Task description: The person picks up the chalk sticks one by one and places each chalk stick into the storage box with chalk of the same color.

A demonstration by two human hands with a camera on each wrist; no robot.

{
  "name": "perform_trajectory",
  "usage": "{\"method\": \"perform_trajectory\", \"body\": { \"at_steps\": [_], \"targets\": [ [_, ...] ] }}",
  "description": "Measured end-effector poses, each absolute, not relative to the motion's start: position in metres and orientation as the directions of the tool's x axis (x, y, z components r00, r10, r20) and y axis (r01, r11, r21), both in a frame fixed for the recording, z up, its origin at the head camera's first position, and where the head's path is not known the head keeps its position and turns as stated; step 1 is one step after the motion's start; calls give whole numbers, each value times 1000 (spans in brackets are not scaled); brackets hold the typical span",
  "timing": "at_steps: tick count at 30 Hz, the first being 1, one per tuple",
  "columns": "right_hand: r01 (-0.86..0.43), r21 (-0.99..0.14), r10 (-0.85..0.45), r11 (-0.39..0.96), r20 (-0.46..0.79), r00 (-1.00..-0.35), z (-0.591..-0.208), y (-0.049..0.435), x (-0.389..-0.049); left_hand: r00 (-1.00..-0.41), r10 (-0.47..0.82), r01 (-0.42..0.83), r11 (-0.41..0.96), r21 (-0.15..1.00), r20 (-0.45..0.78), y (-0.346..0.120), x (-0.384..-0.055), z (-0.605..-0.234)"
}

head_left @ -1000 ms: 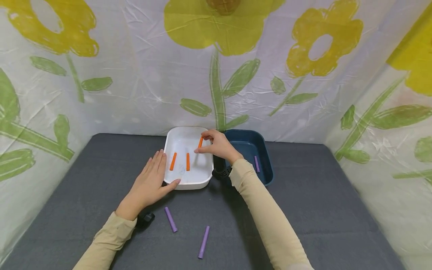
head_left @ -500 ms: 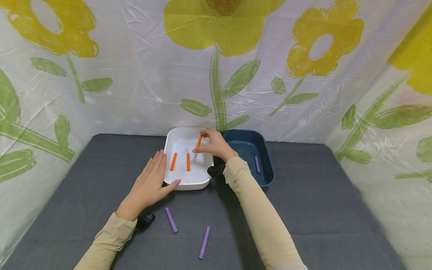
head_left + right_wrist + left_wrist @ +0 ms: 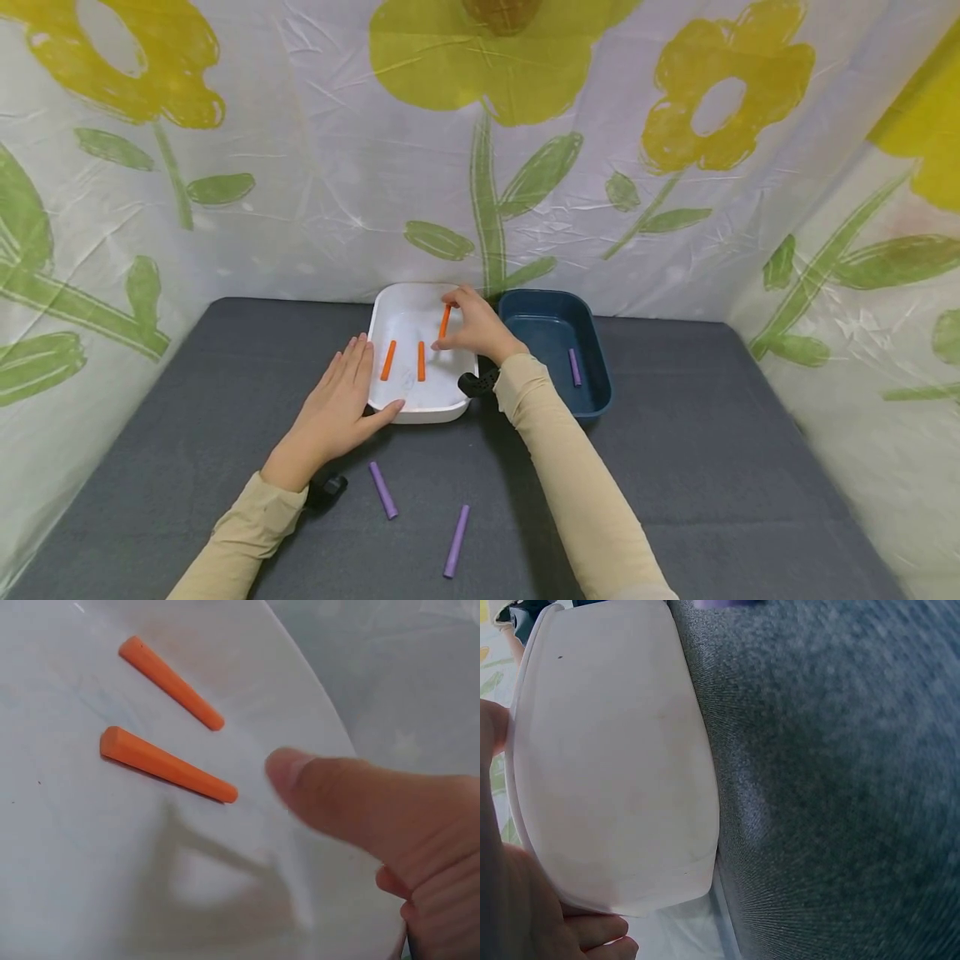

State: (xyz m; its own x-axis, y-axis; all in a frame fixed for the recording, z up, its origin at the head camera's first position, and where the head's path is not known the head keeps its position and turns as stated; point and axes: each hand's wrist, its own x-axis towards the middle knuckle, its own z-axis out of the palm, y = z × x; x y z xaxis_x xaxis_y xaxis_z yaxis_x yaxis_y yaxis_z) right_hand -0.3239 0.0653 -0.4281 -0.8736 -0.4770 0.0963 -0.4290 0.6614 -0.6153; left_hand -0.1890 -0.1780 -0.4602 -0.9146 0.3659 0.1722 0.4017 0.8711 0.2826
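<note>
My right hand (image 3: 480, 327) pinches an orange chalk stick (image 3: 446, 321) between thumb and fingers, over the right part of the white tray (image 3: 420, 408). Two more orange chalk sticks lie in that tray, a left one (image 3: 387, 360) and a middle one (image 3: 422, 361). In the right wrist view the thumb (image 3: 330, 791) shows close to the two lying sticks (image 3: 169, 765); the held one is out of that picture. My left hand (image 3: 337, 408) rests along the tray's left side with straight fingers, its thumb at the front rim. The left wrist view shows the tray's outer wall (image 3: 622, 750) against this hand.
A dark blue tray (image 3: 603, 392) stands directly right of the white one, with a purple chalk stick (image 3: 574, 367) in it. Two purple sticks, one left (image 3: 383, 490) and one right (image 3: 456, 542), lie on the grey cloth (image 3: 712, 467) in front. A flowered curtain (image 3: 322, 167) hangs behind.
My right hand first shifts slightly left, then stays near the same spot with the orange chalk stick between its fingers. The left hand keeps its place on the tray. The head view drifts slightly.
</note>
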Motion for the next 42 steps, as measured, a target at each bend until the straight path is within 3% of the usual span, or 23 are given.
{"method": "perform_trajectory", "body": {
  "at_steps": [16,26,42],
  "targets": [
    [-570,-414,-631,710,-13,-776,-425,64,-325,-915,363,400,873,280,176,-179,-188,-460],
    [-653,-142,-667,744,-128,-733,-425,61,-321,-916,364,399,874,277,168,-178,-190,-461],
    [-663,-17,-654,748,-186,-733,-422,57,-317,-919,361,393,876,281,158,-178,-189,-460]
  ]
}}
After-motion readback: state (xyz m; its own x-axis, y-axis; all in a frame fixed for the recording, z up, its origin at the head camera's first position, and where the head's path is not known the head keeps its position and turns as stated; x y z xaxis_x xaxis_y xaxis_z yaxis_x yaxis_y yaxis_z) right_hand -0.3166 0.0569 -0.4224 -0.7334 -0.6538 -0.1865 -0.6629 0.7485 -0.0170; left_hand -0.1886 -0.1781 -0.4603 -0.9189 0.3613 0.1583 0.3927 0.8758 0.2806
